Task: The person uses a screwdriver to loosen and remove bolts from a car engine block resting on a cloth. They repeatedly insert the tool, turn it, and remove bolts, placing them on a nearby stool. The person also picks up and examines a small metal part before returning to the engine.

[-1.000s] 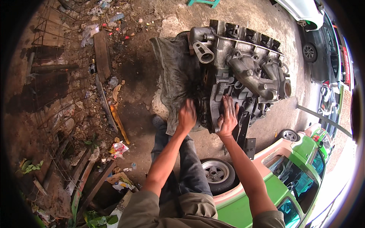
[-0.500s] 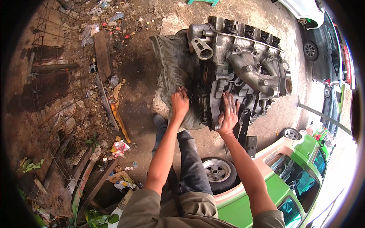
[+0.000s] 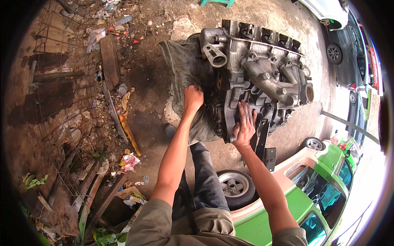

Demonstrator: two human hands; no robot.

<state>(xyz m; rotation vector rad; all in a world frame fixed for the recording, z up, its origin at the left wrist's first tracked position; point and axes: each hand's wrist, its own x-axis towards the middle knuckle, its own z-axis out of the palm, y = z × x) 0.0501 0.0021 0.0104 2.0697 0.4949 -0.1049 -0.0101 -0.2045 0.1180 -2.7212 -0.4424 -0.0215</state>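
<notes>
A large metal engine (image 3: 258,78) with a ribbed manifold and a tubular fitting at its upper left rests on a grimy grey-green cloth (image 3: 177,69). My left hand (image 3: 192,98) is closed over the cloth, just left of the engine's dark lower side; whatever its fingers hold is hidden. My right hand (image 3: 245,127) lies against the lower casing, fingers stretched and apart, their tips blackened. Below it, a black metal bracket (image 3: 269,158) sticks out from the engine.
Debris, planks (image 3: 110,61) and wire mesh cover the left ground. A green-and-pink car (image 3: 283,213) is at lower right, with a wheel (image 3: 234,184) beside my legs. Dark (image 3: 344,53) and white vehicles stand at upper right, a metal pole (image 3: 349,127) at right, a green stool (image 3: 215,2) at top.
My left hand has moved up and to the left along the cloth, its fingers now more curled. My right hand stays on the casing with little movement.
</notes>
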